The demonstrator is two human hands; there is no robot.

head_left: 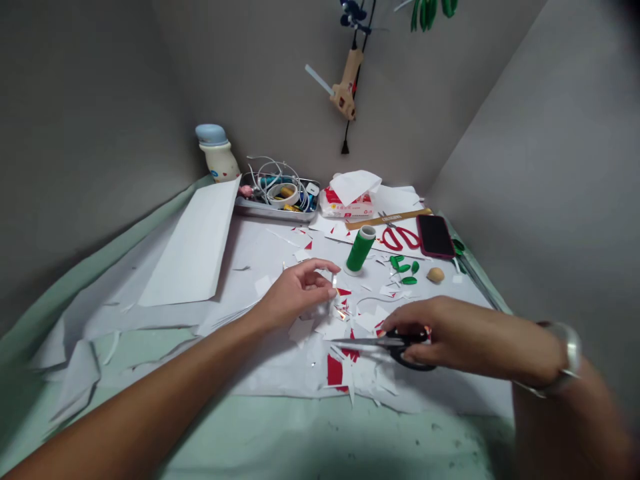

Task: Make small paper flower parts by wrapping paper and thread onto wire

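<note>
My left hand (pixel 300 288) is over the middle of the table, with thumb and fingers closed on a thin whitish strip (pixel 334 281). It is too small to tell whether the strip is paper. In my right hand (pixel 440 330) is a pair of black-handled scissors (pixel 357 342), with the blades pointing left, below the left fingertips. Red paper pieces (pixel 335 371) and white paper scraps lie under and around the blades. Just beyond the left fingertips stands a spool of green thread (pixel 361 248).
Behind are a metal tray (pixel 280 213) of cords and tape, a tissue pack (pixel 345 203), red-handled scissors (pixel 400 237), a ruler (pixel 387 219) and a phone (pixel 437 235). Green leaf shapes (pixel 401 265) lie right of the spool. A folded white sheet (pixel 193 247) is at left. A glue gun (pixel 346 87) hangs above.
</note>
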